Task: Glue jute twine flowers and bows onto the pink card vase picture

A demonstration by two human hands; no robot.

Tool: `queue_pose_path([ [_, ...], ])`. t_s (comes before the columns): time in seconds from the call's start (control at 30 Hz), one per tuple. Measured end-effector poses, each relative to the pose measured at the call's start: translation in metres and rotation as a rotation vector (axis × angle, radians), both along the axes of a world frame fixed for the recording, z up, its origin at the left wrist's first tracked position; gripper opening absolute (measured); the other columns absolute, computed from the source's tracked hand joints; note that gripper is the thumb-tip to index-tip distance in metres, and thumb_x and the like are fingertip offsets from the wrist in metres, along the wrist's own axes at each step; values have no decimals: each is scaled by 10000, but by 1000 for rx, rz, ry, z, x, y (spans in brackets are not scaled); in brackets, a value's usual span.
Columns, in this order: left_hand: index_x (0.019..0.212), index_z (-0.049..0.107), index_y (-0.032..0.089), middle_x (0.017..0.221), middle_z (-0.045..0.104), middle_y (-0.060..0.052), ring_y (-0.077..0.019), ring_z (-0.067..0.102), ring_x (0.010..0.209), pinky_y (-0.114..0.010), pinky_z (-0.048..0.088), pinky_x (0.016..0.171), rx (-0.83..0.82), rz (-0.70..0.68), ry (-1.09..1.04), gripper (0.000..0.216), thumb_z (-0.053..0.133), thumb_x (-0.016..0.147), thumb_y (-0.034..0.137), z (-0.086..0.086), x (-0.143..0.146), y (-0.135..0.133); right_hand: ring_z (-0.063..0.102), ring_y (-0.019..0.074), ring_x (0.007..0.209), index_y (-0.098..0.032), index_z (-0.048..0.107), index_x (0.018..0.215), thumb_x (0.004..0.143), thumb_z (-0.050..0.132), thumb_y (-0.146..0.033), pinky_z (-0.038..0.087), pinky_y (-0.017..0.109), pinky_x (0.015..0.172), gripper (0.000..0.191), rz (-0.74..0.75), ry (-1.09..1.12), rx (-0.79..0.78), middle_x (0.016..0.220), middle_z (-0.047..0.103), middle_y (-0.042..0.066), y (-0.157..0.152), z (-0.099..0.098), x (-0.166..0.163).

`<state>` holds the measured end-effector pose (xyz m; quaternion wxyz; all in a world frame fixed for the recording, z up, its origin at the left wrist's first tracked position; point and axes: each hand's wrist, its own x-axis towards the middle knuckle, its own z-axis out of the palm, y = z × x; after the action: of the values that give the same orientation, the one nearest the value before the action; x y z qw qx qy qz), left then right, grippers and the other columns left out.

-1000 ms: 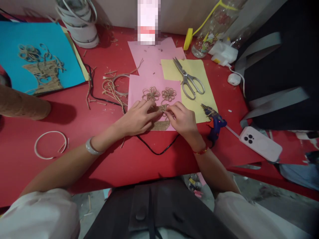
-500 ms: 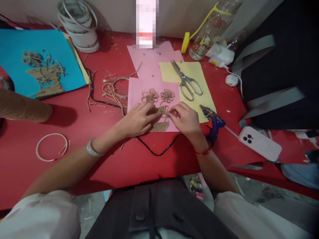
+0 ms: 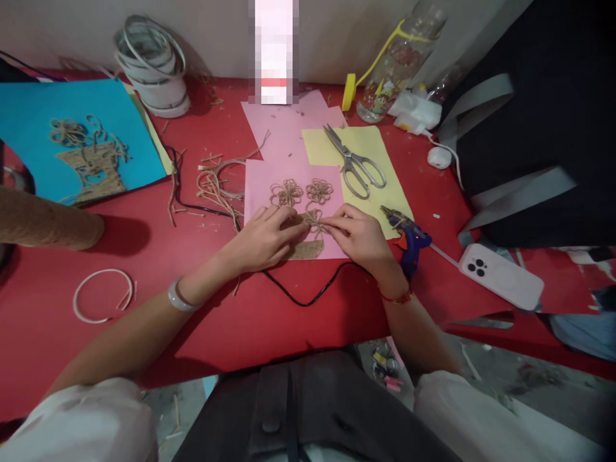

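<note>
A looped twine flower (image 3: 314, 219) lies between my hands, over pink paper (image 3: 257, 186). My left hand (image 3: 267, 236) has its fingers closed at the flower's left side, and the fingertips press on it. From the right, my right hand (image 3: 359, 234) pinches a loop of the same flower between thumb and forefinger. Just beyond are two more twine flowers, one on the left (image 3: 287, 192) and one on the right (image 3: 319, 190). Below the fingers shows a woven twine piece (image 3: 308, 249), partly covered by my left hand.
Scissors (image 3: 353, 160) rest on yellow paper (image 3: 392, 173). A glue gun (image 3: 409, 237) and a phone (image 3: 503, 276) lie at right. Loose twine (image 3: 212, 186), a black cord (image 3: 301, 303) and a cardboard tube (image 3: 48, 218) are leftward. A bottle (image 3: 385, 83) stands behind.
The view has shifted slightly, so the table things sit a little lower in the picture. My right fingers have straightened somewhat at the flower; both hands stay on it.
</note>
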<state>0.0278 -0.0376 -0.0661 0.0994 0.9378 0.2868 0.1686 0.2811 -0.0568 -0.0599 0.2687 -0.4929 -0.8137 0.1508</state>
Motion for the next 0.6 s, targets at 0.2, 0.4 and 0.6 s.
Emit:
queue_pose_path([
  [0.2,1414,592,205,1265,557,-149,-280,520,1043,-420,428,915,19,-20,48,448,471,983,226,1,2,-1,621,150,746,-202,797,1069,985,607,-228,474,277,701,210,5,4,4,880,668,47,1,-4,1],
  [0.4,1427,593,202,1258,553,-155,-294,512,1059,-441,424,934,-12,-21,62,469,465,976,223,1,4,0,605,146,723,-190,801,1072,982,610,-221,470,271,684,213,26,-19,4,865,649,43,1,-6,0],
  [0.6,1442,576,222,1271,545,-151,-290,510,1063,-447,424,952,-58,-14,55,487,468,967,217,0,4,1,614,147,738,-217,802,1075,981,610,-225,469,269,694,213,26,-11,-17,871,656,41,0,-4,-1],
])
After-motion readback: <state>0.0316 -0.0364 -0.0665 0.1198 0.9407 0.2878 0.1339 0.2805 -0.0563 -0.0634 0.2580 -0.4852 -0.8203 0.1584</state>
